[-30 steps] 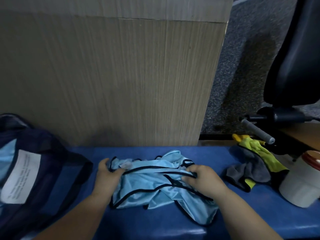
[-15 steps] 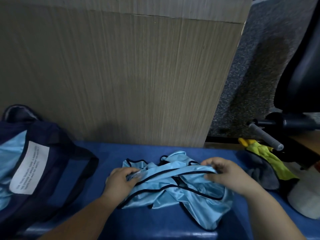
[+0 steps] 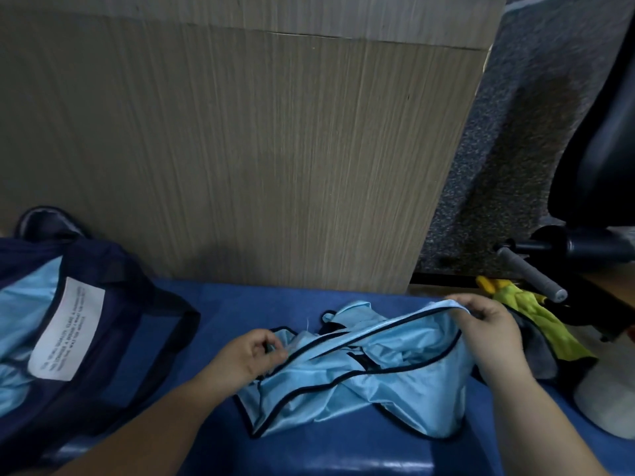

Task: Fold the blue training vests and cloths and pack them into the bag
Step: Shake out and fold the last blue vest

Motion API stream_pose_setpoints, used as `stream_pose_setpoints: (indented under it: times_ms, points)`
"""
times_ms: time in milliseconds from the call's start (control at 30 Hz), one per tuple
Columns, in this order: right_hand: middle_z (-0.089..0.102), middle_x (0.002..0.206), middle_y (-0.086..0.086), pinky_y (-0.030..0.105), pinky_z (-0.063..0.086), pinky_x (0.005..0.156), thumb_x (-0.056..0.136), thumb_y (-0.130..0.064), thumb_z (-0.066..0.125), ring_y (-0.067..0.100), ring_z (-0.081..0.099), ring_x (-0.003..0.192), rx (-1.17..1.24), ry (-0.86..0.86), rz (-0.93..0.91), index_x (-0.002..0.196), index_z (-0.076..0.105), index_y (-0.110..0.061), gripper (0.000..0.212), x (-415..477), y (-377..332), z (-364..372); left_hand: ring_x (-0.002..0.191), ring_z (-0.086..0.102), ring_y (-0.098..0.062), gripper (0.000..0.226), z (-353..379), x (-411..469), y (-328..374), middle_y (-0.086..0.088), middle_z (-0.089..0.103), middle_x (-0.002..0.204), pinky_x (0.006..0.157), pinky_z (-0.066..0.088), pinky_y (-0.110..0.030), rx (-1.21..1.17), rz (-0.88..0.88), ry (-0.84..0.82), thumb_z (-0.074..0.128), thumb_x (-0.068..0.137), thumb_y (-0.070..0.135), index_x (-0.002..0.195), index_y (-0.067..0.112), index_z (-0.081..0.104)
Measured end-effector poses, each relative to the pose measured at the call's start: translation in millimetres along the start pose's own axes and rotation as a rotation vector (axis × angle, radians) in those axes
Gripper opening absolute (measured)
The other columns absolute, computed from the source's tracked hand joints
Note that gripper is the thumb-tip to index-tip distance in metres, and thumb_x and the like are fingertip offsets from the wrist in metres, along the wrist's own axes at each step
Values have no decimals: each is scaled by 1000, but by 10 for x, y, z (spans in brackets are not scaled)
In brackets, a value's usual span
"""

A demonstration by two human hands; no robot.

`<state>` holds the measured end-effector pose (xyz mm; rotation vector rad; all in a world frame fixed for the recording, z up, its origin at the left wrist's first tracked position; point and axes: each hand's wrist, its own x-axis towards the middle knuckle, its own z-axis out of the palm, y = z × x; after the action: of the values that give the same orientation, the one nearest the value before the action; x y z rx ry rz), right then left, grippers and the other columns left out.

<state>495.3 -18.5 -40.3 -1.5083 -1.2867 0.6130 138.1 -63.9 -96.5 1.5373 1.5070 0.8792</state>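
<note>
Blue padding (image 3: 343, 455) below a wood-grain panel (image 3: 240, 149) carries the work. The left hand (image 3: 247, 355) pinches the black-trimmed edge of the light blue vest (image 3: 360, 389). The right hand (image 3: 488, 331), fingers curled, holds up a trimmed band, which stretches between the two grips. Under them the rest of the vest lies crumpled on the padding. Just past the right hand lie a yellow cloth (image 3: 529, 317) and a grey cloth (image 3: 536, 352). Well left of the left hand sits the navy bag (image 3: 113, 304), with light blue fabric inside.
</note>
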Motion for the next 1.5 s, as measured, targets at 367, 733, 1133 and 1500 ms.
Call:
stream_pose_setpoints:
  times_ms: [367, 733, 1133, 1500]
  points:
    - [73, 95, 9, 46, 56, 78, 75, -35, 64, 28, 69, 87, 193, 68, 187, 96, 68, -27, 23, -12, -106, 6, 61, 51, -2, 20, -30, -2, 151, -2, 60, 68, 62, 41, -17, 49, 101, -21, 59, 95, 18, 90, 37, 57]
    - [58, 126, 1, 34, 43, 91, 85, -41, 70, 23, 54, 120, -238, -170, 124, 133, 52, -34, 52, -95, -96, 131, 69, 56, -1, 32, -32, -24, 184, 8, 62, 76, 69, 43, -18, 64, 15, 38, 55, 96, 39, 85, 11, 65]
    - [60, 79, -13, 31, 44, 76, 85, -40, 69, 12, 58, 88, -490, -241, -36, 112, 45, -36, 36, -225, -139, 349, 97, 70, -20, 74, -101, -16, 185, -3, 75, 98, 96, 51, -40, -150, -98, 48, 57, 69, 78, 96, 12, 74]
    - [58, 105, -19, 15, 42, 93, 75, -32, 79, -2, 53, 102, -496, -774, -367, 103, 68, -38, 30, -552, -32, 727, 83, 70, -30, 26, -55, 27, 347, -15, 72, 96, 84, 56, -51, -356, -118, 172, 70, 88, 29, 107, 13, 63]
